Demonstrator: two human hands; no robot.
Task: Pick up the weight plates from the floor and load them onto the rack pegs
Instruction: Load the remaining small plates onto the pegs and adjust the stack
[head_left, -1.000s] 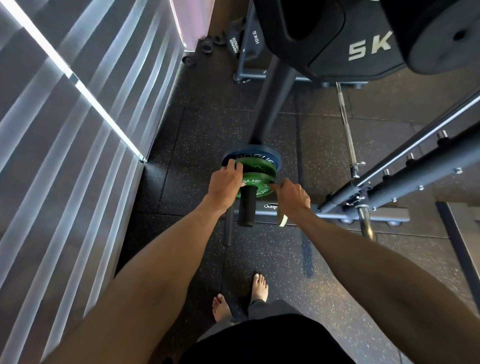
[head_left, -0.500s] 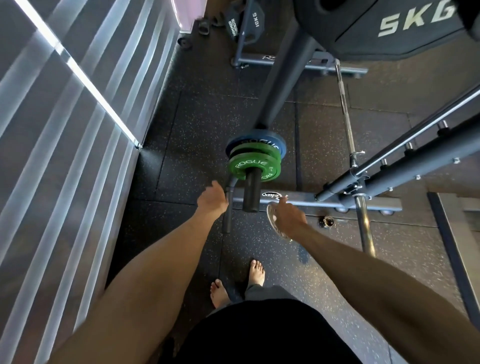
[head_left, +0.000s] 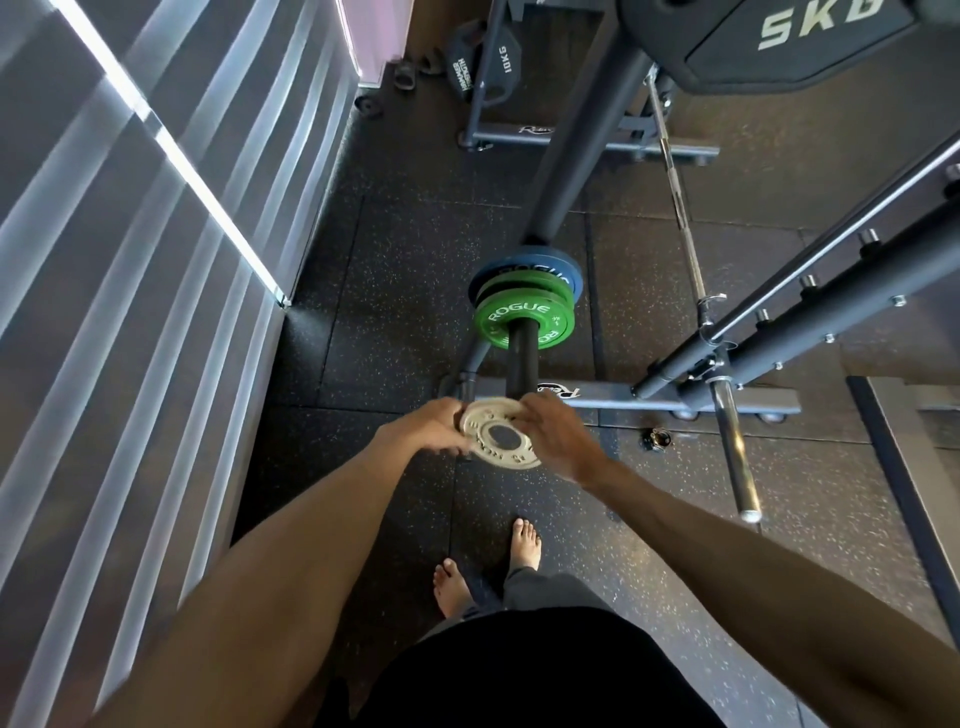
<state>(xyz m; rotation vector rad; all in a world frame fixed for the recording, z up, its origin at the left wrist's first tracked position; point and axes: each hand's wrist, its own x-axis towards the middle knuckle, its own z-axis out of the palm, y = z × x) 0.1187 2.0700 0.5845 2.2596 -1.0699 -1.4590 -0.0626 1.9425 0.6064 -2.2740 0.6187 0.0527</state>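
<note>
Pale grey metal with raised lettering round a dark centre hole: this is the small plate (head_left: 493, 413), held between both hands. The left hand (head_left: 431, 428) is curled round its left rim and the right hand (head_left: 558, 439) grips its right and upper rim, so neither hand is free. The plate is off the floor, tilted with its face up toward the camera. It sits just short of the free end of the black peg (head_left: 523, 358); whether it touches the tip I cannot tell. Further along that peg a green plate (head_left: 524, 325) is already threaded on. A second green plate (head_left: 535, 285) and a blue plate (head_left: 519, 266) are stacked behind it toward the rack upright (head_left: 582, 150). The pickup for this plate looks finished, and the step in hand is loading it. The next move probably calls for tipping the plate upright until its hole squares with the peg's axis. It would then slide along the peg until it meets the green plate, with fingers kept clear of the closing gap. Beyond the hands lies the speckled rubber floor (head_left: 363, 322), where a small metal fitting (head_left: 655, 439) rests near the rack's base bar (head_left: 675, 400). A barbell (head_left: 732, 447) juts out to the right, and the person's bare feet (head_left: 524, 545) stand below.
</note>
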